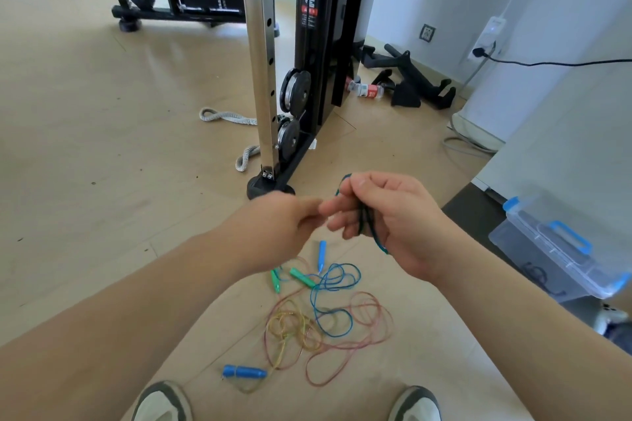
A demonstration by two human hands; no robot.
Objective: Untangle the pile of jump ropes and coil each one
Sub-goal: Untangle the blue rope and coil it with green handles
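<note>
Jump ropes [325, 318] lie tangled on floor [102, 154]. Right hand [393, 225] grips dark green rope [367, 215] loops: coiling step. Left hand [287, 222] blurred, grip unclear. Next: wrap another loop.

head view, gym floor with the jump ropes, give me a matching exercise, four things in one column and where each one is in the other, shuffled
Things
1. dark green rope
2. darker blue handle
3. plastic bottle
4. clear box

Places
A. lying on the floor beside the black machine
B. at the right edge of the view
C. looped in the right hand
D. on the floor just ahead of the left shoe

Pairs: 1-C, 2-D, 3-A, 4-B
</note>
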